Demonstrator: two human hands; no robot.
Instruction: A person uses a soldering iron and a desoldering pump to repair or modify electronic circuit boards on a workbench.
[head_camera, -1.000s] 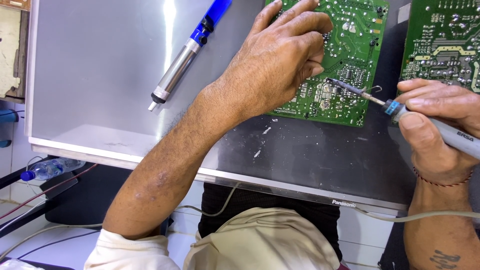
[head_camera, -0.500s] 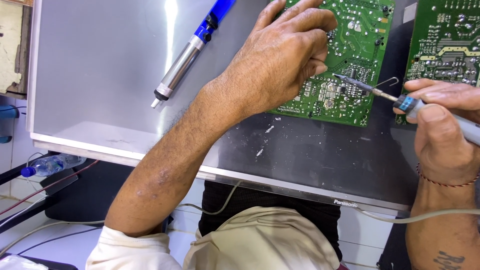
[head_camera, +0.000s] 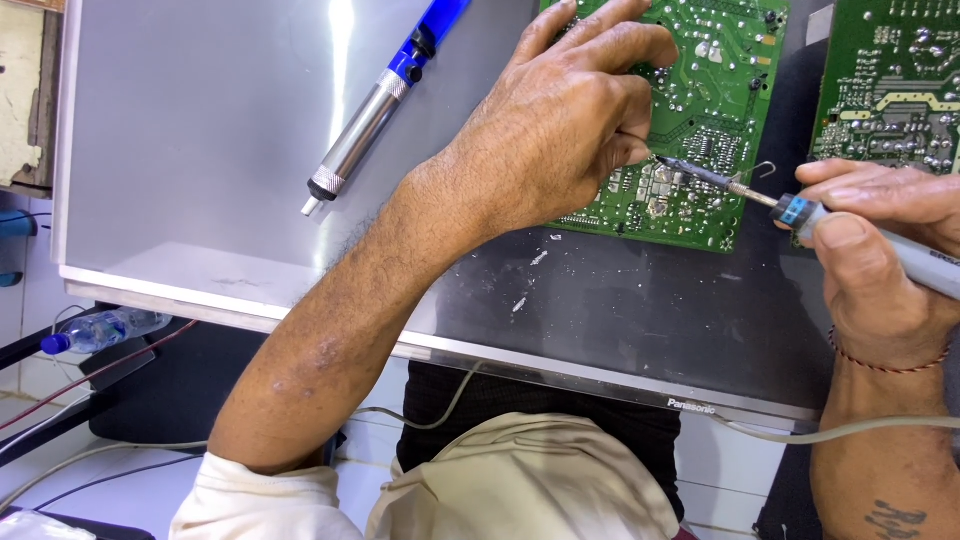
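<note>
Gripping a soldering iron (head_camera: 800, 212) near its blue collar, the right hand (head_camera: 880, 265) aims it leftward: its long axis runs nearly level, tip on the green circuit board (head_camera: 700, 120). The left hand (head_camera: 565, 130) rests on that board, fingers pinched beside the tip. Left of the board lies a desoldering pump (head_camera: 385, 100), angled diagonally.

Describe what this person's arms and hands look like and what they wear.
Both hands are bare, no gloves. The left hand leads to a forearm with a cream sleeve pushed up near the elbow. The right hand has a thin red thread band at the wrist and a dark tattoo lower on the forearm.
</note>
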